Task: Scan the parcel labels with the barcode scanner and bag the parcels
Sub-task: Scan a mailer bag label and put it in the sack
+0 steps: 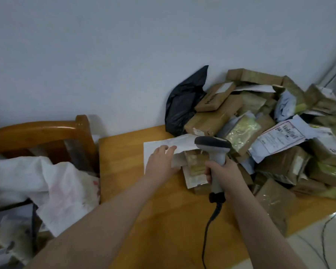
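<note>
Your left hand (160, 161) lies with fingers nearly straight, pressing a flat, crinkled white paper parcel (179, 143) onto the smooth wooden table (163, 210). Just right of it, your right hand (226, 172) wraps tightly round the grey plastic barcode scanner (213, 145), its head over that parcel. Taped brown parcels (209, 121) heap beyond; a limp white woven sack (47, 181) sags left of your left hand.

Grey-and-black barcode scanner (213, 150), white parcel (163, 150), brown parcels (279, 133) piled right, black bag (182, 101), yellow-orange tabletop (163, 210), white sack (47, 183) left.
</note>
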